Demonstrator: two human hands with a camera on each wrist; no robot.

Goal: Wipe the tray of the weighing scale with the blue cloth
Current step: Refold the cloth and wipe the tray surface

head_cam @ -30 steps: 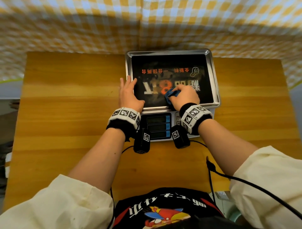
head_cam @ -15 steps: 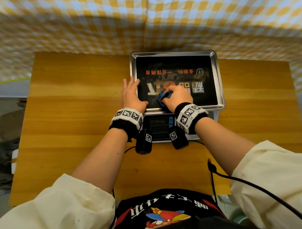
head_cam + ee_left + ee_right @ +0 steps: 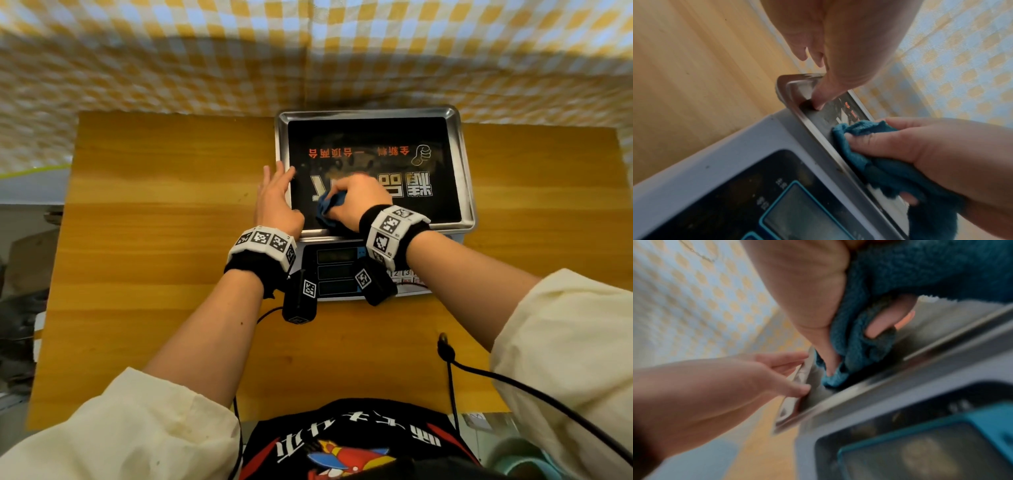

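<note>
The weighing scale's steel tray point(image 3: 467, 164), with a black printed surface, sits at the table's far middle. My right hand point(image 3: 359, 200) grips the bunched blue cloth point(image 3: 327, 209) and presses it on the tray's near left part. In the left wrist view the cloth point(image 3: 879, 162) lies against the near rim point(image 3: 818, 134) under my right hand point(image 3: 931, 154). My left hand point(image 3: 274, 202) rests on the tray's left rim with straight fingers outside; its thumb point(image 3: 821, 100) presses inside the near left corner. The right wrist view is blurred, showing cloth point(image 3: 900, 272) and left hand point(image 3: 766, 374).
The scale's grey front panel with its displays point(image 3: 337, 270) faces me below the tray. The scale stands on a wooden table point(image 3: 154, 274) against a yellow checked curtain point(image 3: 205, 61). A black cable point(image 3: 448, 363) runs over the near right table edge.
My right hand has slid the cloth leftward along the tray's near part, ending close to my left hand. The left hand has stayed on the left rim.
</note>
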